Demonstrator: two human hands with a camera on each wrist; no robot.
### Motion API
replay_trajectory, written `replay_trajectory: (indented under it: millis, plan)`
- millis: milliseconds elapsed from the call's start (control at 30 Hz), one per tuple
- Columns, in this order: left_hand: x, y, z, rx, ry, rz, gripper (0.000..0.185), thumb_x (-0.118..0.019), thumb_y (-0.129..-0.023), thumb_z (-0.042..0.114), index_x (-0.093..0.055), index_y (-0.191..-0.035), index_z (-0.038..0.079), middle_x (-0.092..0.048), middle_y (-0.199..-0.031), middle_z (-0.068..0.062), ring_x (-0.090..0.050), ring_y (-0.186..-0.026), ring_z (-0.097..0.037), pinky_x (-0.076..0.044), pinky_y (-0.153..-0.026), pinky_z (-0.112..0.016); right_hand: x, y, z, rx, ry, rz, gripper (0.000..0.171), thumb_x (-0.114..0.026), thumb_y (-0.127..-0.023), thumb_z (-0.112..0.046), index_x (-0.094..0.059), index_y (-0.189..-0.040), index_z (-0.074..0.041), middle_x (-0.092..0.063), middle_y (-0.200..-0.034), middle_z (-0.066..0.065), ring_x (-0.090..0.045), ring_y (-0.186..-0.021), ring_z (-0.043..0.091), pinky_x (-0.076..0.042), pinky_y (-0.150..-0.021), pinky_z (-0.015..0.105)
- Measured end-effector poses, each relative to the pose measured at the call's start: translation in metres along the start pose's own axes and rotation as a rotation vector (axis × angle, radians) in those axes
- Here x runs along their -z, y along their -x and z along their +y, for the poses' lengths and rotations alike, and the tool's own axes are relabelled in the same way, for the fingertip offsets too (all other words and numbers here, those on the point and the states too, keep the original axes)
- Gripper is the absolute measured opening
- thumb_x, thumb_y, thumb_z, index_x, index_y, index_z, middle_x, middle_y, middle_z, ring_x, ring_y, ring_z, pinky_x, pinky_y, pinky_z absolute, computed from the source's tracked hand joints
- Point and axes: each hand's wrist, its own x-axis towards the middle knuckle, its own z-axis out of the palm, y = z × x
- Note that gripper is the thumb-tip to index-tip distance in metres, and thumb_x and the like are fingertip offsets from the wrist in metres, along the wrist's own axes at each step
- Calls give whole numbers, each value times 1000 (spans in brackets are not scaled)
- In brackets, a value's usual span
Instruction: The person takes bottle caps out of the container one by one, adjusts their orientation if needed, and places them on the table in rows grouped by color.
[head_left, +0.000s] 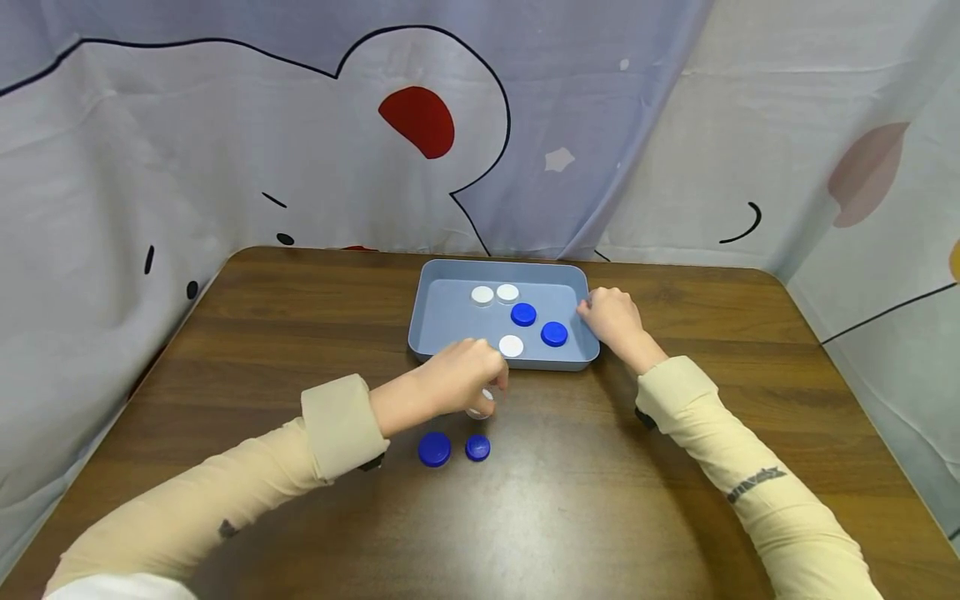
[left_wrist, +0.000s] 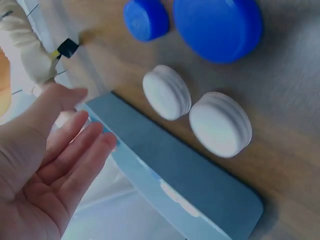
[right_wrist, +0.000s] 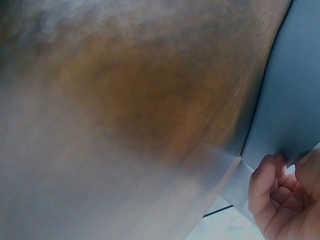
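Close below my left grip (head_left: 453,379), two white caps (left_wrist: 221,124) lie side by side on the tabletop (head_left: 585,492), with the blue caps (head_left: 434,449) on my side of that grip and the tray (head_left: 450,312) just beyond it. The left grip is empty, fingers loosely extended, apart from both white caps (being round, they show no long axis). My right grip (head_left: 615,321) pinches the tray's right rim, so the left is nearer.

We counted one tray (head_left: 450,312) on one table (head_left: 585,467): three white caps (head_left: 482,296) and two blue caps (head_left: 523,314) inside the tray, two other white caps (left_wrist: 215,127) and two other blue caps (head_left: 434,449) in front of it.
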Motion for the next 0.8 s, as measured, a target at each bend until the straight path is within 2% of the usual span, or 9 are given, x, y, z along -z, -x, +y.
replay_trajectory:
  millis: [167,600,800]
  plan:
    - [7,-11,-4,6,-29,33,20,-79,-66,11,-74,-84,7,-73,-80,-2,-66,-73,-16,-55,-66,-31,0,0,0,4,2,-1,37,-51,-91,-22,-46,-57,-8,-61,-70,19,-60,-69,38,-49,-62,49]
    - [16,-36,-24,71,-57,28,22,-82,-66,14,-75,-86,8,-70,-82,-3,-64,-76,-17,-55,-68,-32,0,-1,1,12,-3,12,38,-50,-90,-22,-43,-54,-9,-57,-65,16,-59,-67,37,-49,-61,48]
    - [17,-50,-31,79,-63,28,19,-81,-68,15,-75,-84,8,-70,-81,-3,-63,-76,-17,-53,-71,-30,-1,0,1,11,-9,20,39,-52,-90,-22,-43,-54,-10,-57,-64,16,-59,-65,36,-48,-61,49]
